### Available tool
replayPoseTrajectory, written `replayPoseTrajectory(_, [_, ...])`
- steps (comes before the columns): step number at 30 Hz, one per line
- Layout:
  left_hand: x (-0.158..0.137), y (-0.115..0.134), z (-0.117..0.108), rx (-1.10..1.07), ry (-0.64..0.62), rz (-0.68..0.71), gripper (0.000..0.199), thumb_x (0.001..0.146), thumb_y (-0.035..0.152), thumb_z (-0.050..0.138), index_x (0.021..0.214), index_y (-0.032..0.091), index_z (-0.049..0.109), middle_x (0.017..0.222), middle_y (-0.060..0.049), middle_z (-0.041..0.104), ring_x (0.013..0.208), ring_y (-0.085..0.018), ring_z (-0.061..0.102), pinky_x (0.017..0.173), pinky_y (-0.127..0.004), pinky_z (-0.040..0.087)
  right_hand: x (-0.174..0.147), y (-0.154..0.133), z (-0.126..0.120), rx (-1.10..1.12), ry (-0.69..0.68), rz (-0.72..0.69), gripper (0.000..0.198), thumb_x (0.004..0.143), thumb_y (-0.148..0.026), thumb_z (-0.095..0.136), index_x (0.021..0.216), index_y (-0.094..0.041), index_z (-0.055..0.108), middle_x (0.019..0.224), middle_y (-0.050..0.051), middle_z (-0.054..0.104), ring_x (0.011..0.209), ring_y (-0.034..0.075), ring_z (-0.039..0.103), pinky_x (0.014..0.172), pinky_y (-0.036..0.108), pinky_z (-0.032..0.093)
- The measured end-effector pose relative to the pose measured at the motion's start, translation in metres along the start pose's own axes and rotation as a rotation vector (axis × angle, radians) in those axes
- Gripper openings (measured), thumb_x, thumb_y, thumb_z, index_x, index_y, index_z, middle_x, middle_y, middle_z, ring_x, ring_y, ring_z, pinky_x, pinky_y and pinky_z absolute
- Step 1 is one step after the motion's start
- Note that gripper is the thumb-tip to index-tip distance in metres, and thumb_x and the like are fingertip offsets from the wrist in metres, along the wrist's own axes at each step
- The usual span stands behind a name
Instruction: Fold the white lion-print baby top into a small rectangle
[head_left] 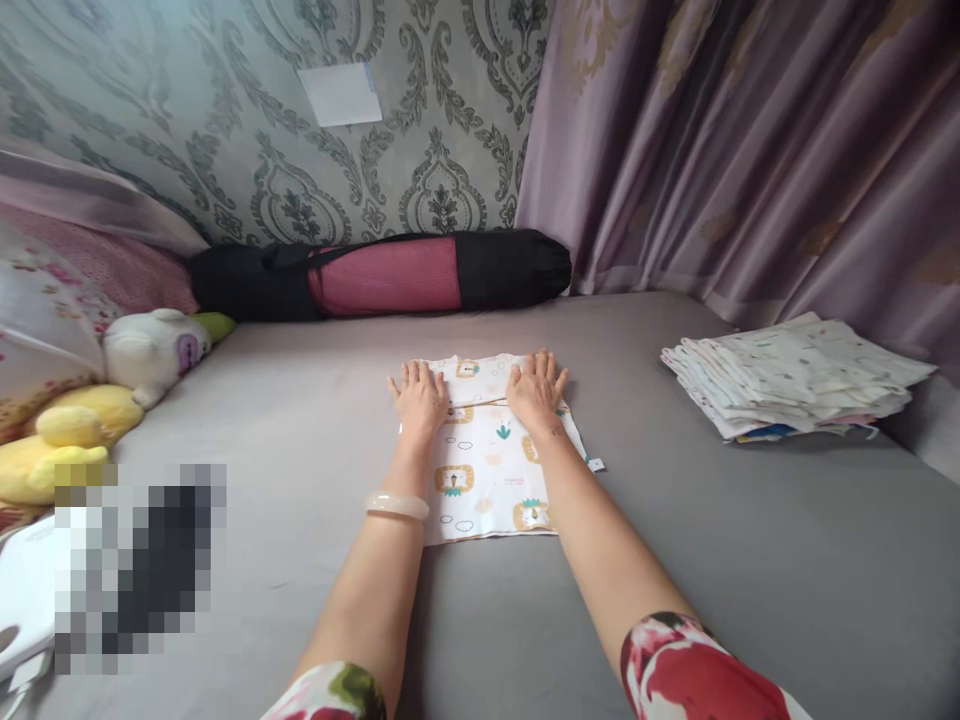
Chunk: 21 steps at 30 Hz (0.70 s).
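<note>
A white cloth (491, 480) printed with yellow lion faces, green leaves and small clouds lies flat on the grey bed sheet. Its far part is folded over toward me in a band. My left hand (418, 397) rests flat with spread fingers on the band's left end. On the band's right end my right hand (537, 388) presses down, also flat with fingers apart. A small white tag (596, 465) sticks out at the cloth's right edge, beside my right wrist. Both palms cover parts of the fold.
To the right lies a stack of folded printed cloths (795, 375). A black and pink long bag (386, 275) lies along the wall. Plush toys (146, 350) sit at the left, near a white device (34, 580) with a cable and a blurred-out patch. A purple curtain (720, 150) hangs behind.
</note>
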<state>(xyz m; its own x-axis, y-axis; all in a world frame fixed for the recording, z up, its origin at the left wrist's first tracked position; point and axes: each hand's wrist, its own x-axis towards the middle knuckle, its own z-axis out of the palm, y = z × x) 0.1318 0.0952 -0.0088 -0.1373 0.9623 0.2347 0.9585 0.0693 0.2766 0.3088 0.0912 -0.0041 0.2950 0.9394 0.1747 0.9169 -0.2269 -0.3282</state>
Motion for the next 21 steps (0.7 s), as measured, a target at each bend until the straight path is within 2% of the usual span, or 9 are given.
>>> replayPoseTrajectory(4, [0.001,-0.002,0.001,0.037,-0.099,-0.015,0.059,0.1,0.038,0.021,0.143,0.009,0.047,0.157,-0.015,0.036,0.143,-0.032,0.035,0.12,-0.054,0.02,0.002,0.006,0.004,-0.004,-0.016,0.042,0.063,0.1,-0.037,0.021,0.148,0.001,0.037,0.158,0.02,0.03,0.148,0.031,0.023,0.118,0.053,0.017])
replayPoseTrajectory(10, [0.001,-0.004,0.001,0.041,-0.081,0.012,0.06,0.1,0.038,0.02,0.144,0.007,0.046,0.156,-0.018,0.036,0.144,-0.033,0.034,0.118,-0.053,0.024,0.003,0.005,0.006,-0.007,-0.022,0.042,0.062,0.101,-0.037,0.021,0.149,-0.001,0.036,0.159,0.02,0.029,0.148,0.031,0.022,0.118,0.054,0.016])
replayPoseTrajectory(14, [0.0,-0.005,-0.002,0.045,-0.102,0.057,0.062,0.1,0.043,0.022,0.146,0.007,0.042,0.158,-0.019,0.032,0.148,-0.033,0.025,0.12,-0.053,0.019,0.003,0.007,-0.005,0.002,-0.108,0.029,0.061,0.102,-0.037,0.02,0.151,-0.004,0.034,0.161,0.019,0.025,0.149,0.03,0.018,0.118,0.054,0.016])
replayPoseTrajectory(17, [-0.007,-0.006,-0.009,0.056,-0.16,0.157,0.063,0.1,0.045,0.022,0.151,0.01,0.035,0.16,-0.018,0.026,0.15,-0.031,0.016,0.12,-0.057,0.013,-0.004,0.01,-0.018,-0.028,-0.177,-0.113,0.059,0.102,-0.039,0.022,0.153,-0.011,0.032,0.163,0.016,0.02,0.151,0.028,0.014,0.119,0.053,0.01])
replayPoseTrajectory(21, [-0.027,-0.009,-0.016,0.077,-0.25,0.483,0.059,0.101,0.047,0.025,0.152,0.02,0.034,0.162,-0.011,0.026,0.151,-0.027,0.015,0.121,-0.055,0.01,-0.026,0.014,-0.033,-0.067,-0.286,-0.447,0.056,0.102,-0.039,0.026,0.155,-0.019,0.029,0.165,0.009,0.015,0.152,0.022,0.008,0.122,0.047,0.004])
